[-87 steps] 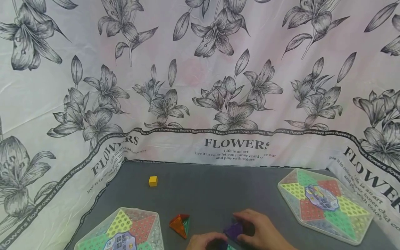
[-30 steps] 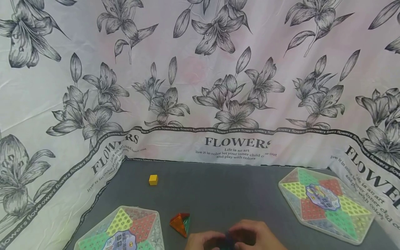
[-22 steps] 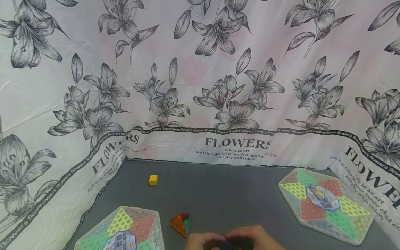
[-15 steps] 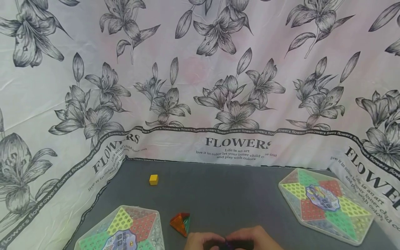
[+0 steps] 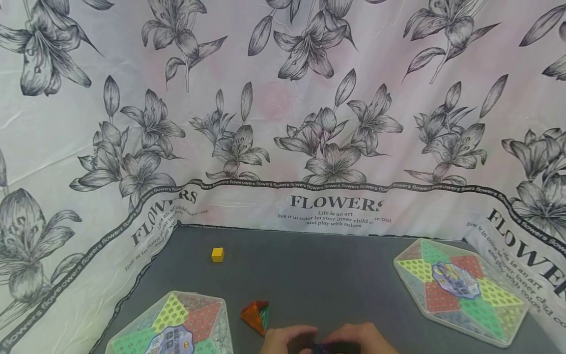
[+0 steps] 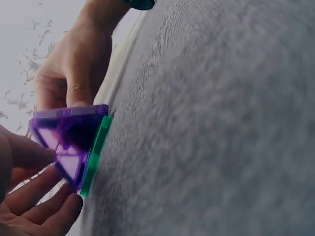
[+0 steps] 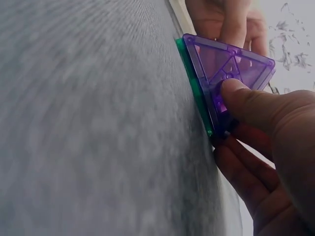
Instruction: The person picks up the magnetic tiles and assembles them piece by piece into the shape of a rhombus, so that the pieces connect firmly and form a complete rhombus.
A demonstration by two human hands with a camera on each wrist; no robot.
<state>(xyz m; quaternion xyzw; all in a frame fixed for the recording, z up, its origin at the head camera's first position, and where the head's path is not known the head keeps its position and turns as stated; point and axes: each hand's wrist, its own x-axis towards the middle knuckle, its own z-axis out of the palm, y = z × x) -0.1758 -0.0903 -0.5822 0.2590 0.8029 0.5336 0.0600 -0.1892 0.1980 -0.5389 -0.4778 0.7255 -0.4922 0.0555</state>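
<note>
Between both hands is a small pyramid of translucent magnetic tiles, with purple triangles (image 7: 216, 61) and a green tile (image 6: 97, 152) along the side facing the body. My left hand (image 5: 287, 339) holds it from one side, thumb and fingers at its edges in the left wrist view. Opposite, my right hand (image 5: 362, 337) grips it, its thumb (image 7: 246, 101) pressed on a purple face and fingers at the lower corner. In the head view the hands hide most of the pyramid. An orange and green tile pyramid (image 5: 255, 317) lies on the table left of my hands.
A yellow cube (image 5: 217, 254) sits toward the back left of the dark grey table (image 5: 309, 265). Flat boxes with coloured triangle patterns lie at the front left (image 5: 210, 314) and right (image 5: 442, 297). A flower-printed cloth (image 5: 247, 211) encloses the back and sides.
My right hand has moved down and closer to the left around the purple tiles, which showed more openly before. In the last half second the hands have parted slightly. The other objects stay put.
</note>
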